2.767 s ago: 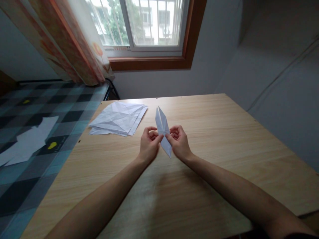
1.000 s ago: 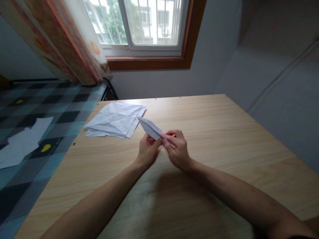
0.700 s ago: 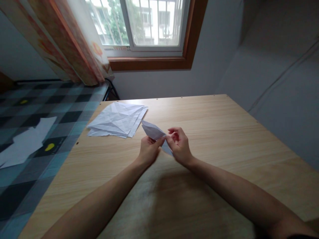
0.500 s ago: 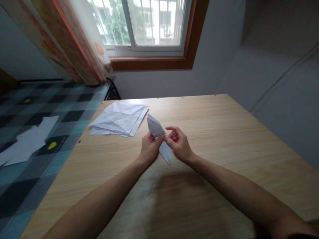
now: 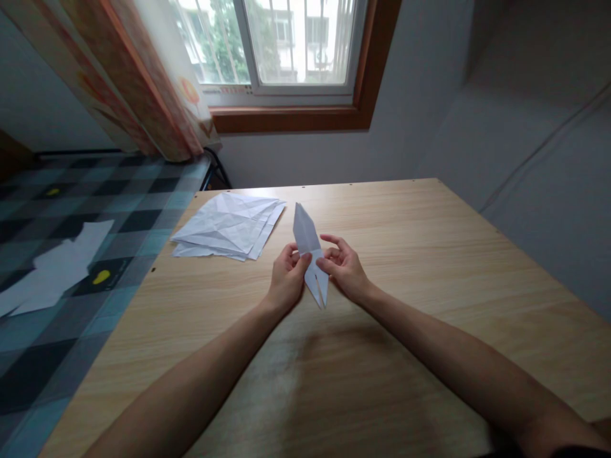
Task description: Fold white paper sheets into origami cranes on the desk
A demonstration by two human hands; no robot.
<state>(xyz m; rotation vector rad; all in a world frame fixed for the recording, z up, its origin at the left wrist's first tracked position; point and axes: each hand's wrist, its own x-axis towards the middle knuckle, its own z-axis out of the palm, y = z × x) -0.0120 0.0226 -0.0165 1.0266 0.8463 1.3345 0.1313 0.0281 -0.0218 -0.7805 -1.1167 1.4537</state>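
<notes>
Both my hands hold a narrow folded white paper piece (image 5: 307, 238) upright above the wooden table (image 5: 429, 267). Its upper point rises away from me; its lower end splits into two thin points near the table. My left hand (image 5: 285, 283) pinches the paper's left edge at the middle, fingers closed. My right hand (image 5: 342, 270) pinches the right edge with thumb and forefinger, the other fingers loosely curled.
A stack of creased white paper sheets (image 5: 229, 226) lies on the table's far left. Left of the table is a checked bedcover (image 5: 57, 254) with loose white paper (image 5: 52, 267) on it. A window (image 5: 281, 44) and curtain (image 5: 138, 76) are beyond.
The folded paper, tilted flat toward the left a second ago, has been turned back upright between my hands, and its split lower end now shows.
</notes>
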